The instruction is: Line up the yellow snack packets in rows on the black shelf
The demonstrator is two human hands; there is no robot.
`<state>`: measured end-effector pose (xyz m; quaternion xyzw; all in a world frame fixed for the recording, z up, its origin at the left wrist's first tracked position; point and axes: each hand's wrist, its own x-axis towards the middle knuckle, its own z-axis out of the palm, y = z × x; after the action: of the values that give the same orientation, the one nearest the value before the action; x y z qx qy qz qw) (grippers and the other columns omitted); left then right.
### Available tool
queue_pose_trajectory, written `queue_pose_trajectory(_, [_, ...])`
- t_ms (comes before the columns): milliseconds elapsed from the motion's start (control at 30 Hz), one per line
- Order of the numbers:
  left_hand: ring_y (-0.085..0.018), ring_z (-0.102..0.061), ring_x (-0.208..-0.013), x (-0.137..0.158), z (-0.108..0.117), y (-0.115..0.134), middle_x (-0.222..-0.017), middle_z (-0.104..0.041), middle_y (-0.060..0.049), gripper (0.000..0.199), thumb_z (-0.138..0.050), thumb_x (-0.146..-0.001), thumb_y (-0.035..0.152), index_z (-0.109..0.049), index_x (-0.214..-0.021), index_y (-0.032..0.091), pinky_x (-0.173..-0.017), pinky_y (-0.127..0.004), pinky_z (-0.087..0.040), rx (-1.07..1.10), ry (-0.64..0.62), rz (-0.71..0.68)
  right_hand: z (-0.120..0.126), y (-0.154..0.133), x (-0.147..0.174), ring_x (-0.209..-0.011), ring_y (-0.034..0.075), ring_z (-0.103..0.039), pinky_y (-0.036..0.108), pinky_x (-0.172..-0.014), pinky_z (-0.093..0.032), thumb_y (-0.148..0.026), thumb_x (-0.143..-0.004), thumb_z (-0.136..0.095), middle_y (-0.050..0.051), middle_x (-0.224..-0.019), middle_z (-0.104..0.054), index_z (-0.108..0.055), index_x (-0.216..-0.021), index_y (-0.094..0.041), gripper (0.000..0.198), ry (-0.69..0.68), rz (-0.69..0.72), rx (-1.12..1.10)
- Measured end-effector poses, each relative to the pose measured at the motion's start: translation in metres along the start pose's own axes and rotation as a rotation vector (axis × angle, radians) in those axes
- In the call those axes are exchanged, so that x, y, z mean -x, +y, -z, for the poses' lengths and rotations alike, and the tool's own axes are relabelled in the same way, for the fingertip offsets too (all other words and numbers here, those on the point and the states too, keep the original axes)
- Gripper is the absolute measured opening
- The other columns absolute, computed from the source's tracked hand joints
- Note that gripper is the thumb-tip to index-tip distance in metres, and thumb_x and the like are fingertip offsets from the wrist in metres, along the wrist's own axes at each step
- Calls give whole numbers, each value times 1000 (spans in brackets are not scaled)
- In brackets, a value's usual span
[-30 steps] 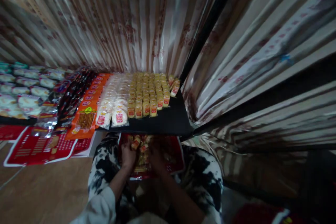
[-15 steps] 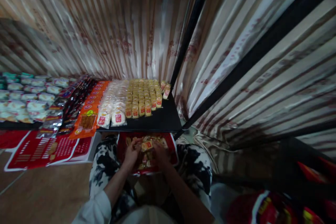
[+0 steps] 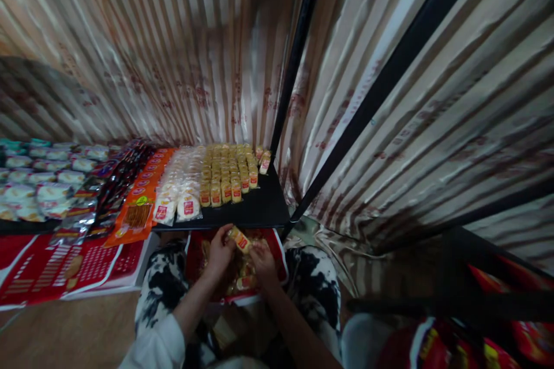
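Note:
A small wrapped snack cake with a red label is held at a slant between my two hands. My left hand pinches its upper left end. The fingers of my right hand close on its lower right end. Beneath them, on my lap, a red box with a pale rim holds many loose packets of the same kind. My hands partly hide these packets.
A black shelf ahead carries rows of yellow snack packets, white packets, an orange bag and dark packets. Black poles and striped curtains stand behind. Red packages lie at lower right.
The snack cake has turned from nearly level to slanted, and my left hand has come up to its upper end. The view has shifted, so the shelf appears lower and slightly further left.

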<state>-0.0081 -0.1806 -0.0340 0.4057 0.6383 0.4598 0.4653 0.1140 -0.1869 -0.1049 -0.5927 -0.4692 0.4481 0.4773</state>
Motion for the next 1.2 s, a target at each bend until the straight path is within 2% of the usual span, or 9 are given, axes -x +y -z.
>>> queue_pose_trajectory(100, [-13,-61,-82,-9,-3,8,-94,-66,-5,41,-46,-68,7,-58,-107,14,-77,-26,-50,-72,-49,-109,12,-22,1,-87,23,-61,40,-82,-49,-38,-76,-51,13,-102,-63,-55,-106,-16,37,98,108,222])
queue_pose_trajectory(167, [-14,-60,-92,-15,-8,13,-103,-64,-6,42,-46,-68,6,-59,-107,15,-86,-28,-48,-128,-79,-192,19,-41,0,-100,25,-56,42,-93,-42,-34,-77,-52,11,-112,-61,-55,-114,-18,41,84,242,362])
queue_pose_trajectory(333, [-14,-60,-89,-29,-24,25,-106,-62,-5,43,-46,-70,6,-58,-110,18,-84,-28,-49,-202,-98,-271,24,-70,-14,-108,24,-51,40,-95,-40,-24,-78,-50,9,-117,-59,-53,-121,-20,43,14,391,515])
queue_pose_trajectory(433, [-14,-60,-89,-37,-33,32,-107,-62,-6,41,-48,-73,11,-56,-113,17,-84,-29,-49,-194,-90,-291,22,-72,-30,-104,25,-52,40,-92,-43,-22,-78,-49,9,-114,-60,-53,-121,-19,43,40,393,517])
queue_pose_trajectory(533, [-16,-59,-96,-44,-39,37,-112,-59,-10,40,-49,-76,17,-52,-116,15,-84,-29,-49,-152,-64,-321,18,-71,-50,-102,25,-53,39,-87,-45,-29,-81,-48,11,-112,-60,-51,-122,-18,43,75,372,482])
queue_pose_trajectory(667, [-18,-53,-109,-53,-41,35,-116,-56,-11,36,-43,-79,15,-52,-114,14,-95,-33,-44,-218,7,-392,8,-71,-82,-97,24,-55,36,-82,-47,-35,-82,-47,13,-108,-60,-51,-121,-13,46,137,327,439])
queue_pose_trajectory(867, [-18,-50,-115,-69,-42,26,-120,-56,-8,35,-39,-80,14,-54,-112,17,-102,-35,-37,-313,-7,-358,-10,-66,-123,-92,22,-55,34,-78,-49,-37,-83,-46,13,-104,-59,-50,-121,-13,45,165,302,425])
queue_pose_trajectory(1000, [-18,-48,-117,-77,-45,23,-121,-56,-9,38,-39,-78,14,-54,-114,15,-104,-35,-35,-324,-17,-363,-17,-62,-136,-92,22,-55,34,-80,-49,-33,-82,-48,12,-104,-57,-50,-122,-15,44,152,296,377])
queue_pose_trajectory(1200, [-18,-48,-118,-83,-45,15,-122,-56,-8,39,-40,-78,14,-56,-113,17,-105,-37,-35,-310,-15,-357,-19,-63,-136,-96,21,-54,33,-76,-53,-32,-81,-48,13,-109,-53,-49,-122,-16,43,134,324,262])
